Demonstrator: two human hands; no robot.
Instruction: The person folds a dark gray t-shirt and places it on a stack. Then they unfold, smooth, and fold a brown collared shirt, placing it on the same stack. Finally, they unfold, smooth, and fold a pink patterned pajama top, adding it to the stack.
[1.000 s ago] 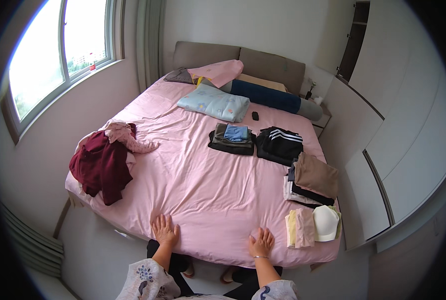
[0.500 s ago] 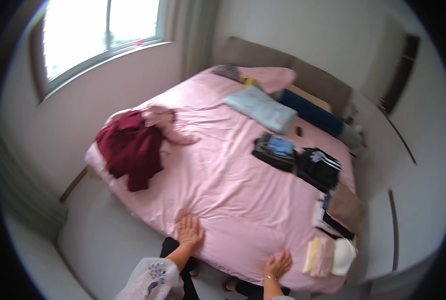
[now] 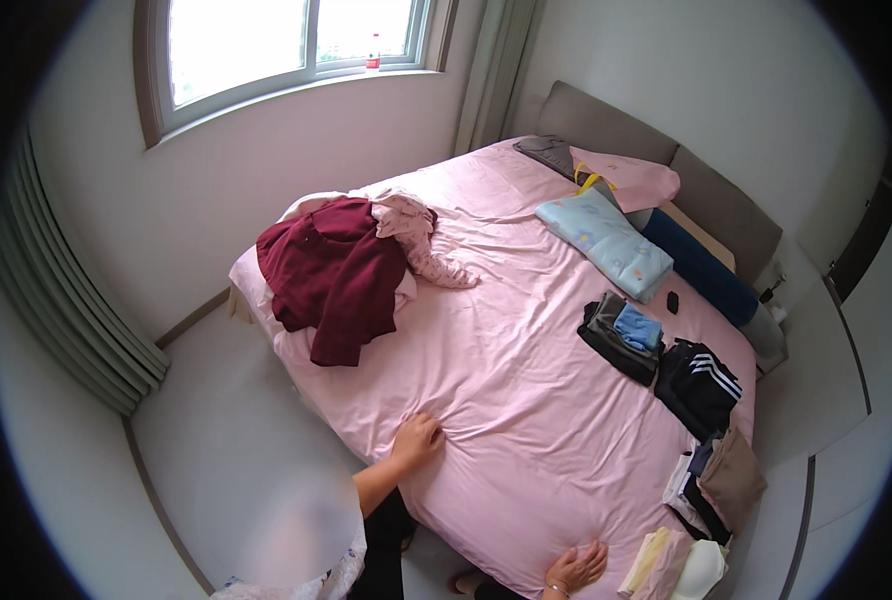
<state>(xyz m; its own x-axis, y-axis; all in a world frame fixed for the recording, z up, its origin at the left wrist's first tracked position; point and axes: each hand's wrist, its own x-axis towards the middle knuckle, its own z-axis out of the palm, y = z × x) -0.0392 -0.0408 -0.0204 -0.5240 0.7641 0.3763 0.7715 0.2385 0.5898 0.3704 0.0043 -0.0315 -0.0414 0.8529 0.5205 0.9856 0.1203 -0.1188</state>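
Note:
A pink bed sheet covers the bed, with creases spreading across it. My left hand is at the bed's near edge, its fingers curled into the sheet, which puckers beside them. Farther right, my right hand lies flat on the sheet with its fingers stretched out. Right beside it are folded yellow and pink clothes and a white bra. Toward the left edge of the bed sits a loose heap of a dark red sweatshirt and a patterned pink garment.
Folded dark clothes, black striped clothes and a brown folded garment line the right side. Behind them lie a light blue folded quilt and a dark blue bolster. A bottle stands on the windowsill.
My left hand went from lying flat to curled fingers on the sheet. My right hand stays flat on the bed. The view has swung left, so things appear farther right.

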